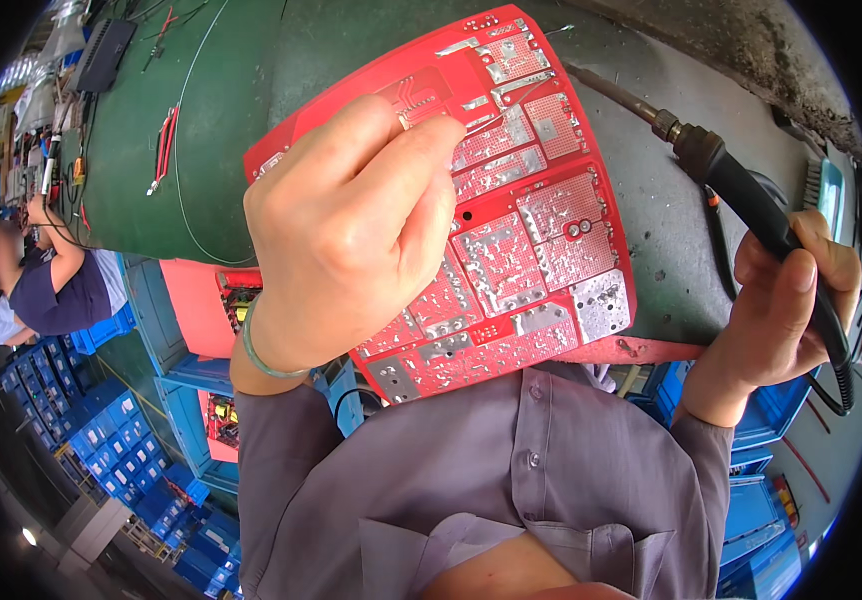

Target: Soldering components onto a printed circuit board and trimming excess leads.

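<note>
Okay, left hand pinches solder wire over red circuit board; right hand curls snugly around soldering iron, tip near board edge.

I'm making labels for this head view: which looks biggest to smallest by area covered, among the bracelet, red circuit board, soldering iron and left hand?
1. Red circuit board
2. Left hand, nearer the camera
3. Soldering iron, long but thin
4. Bracelet
</note>
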A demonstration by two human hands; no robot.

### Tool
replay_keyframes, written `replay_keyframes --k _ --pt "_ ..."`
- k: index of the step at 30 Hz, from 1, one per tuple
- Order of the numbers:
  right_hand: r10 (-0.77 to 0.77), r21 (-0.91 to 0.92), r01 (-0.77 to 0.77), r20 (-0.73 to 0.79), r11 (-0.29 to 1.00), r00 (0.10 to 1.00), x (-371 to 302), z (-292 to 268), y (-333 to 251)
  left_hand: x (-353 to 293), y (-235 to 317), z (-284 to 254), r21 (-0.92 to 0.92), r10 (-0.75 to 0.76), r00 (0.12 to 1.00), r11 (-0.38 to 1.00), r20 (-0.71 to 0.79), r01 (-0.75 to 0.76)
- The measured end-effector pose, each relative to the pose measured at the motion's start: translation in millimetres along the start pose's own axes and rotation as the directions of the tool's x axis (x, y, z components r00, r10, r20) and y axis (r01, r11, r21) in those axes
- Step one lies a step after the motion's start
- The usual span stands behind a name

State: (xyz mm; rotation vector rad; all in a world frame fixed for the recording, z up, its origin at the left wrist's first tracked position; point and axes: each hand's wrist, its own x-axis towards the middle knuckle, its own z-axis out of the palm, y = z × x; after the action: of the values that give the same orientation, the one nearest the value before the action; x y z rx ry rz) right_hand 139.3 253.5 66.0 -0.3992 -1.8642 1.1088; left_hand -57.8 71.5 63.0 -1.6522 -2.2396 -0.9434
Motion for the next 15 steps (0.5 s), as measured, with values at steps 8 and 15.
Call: replay_keyframes --k 8,15 --pt "-0.004 -0.040 0.002 -0.055 0.999 0.998 -3 -12 -1 -1 7 -4 -0.004 0.008 0.999 1.000 0.035 -0.008" --pt "0.021 -0.031 -0.022 -0.046 0.999 0.999 -6 -15 -1 -1 9 -5 -0.011 -0.013 0.997 1.000 0.077 0.014"
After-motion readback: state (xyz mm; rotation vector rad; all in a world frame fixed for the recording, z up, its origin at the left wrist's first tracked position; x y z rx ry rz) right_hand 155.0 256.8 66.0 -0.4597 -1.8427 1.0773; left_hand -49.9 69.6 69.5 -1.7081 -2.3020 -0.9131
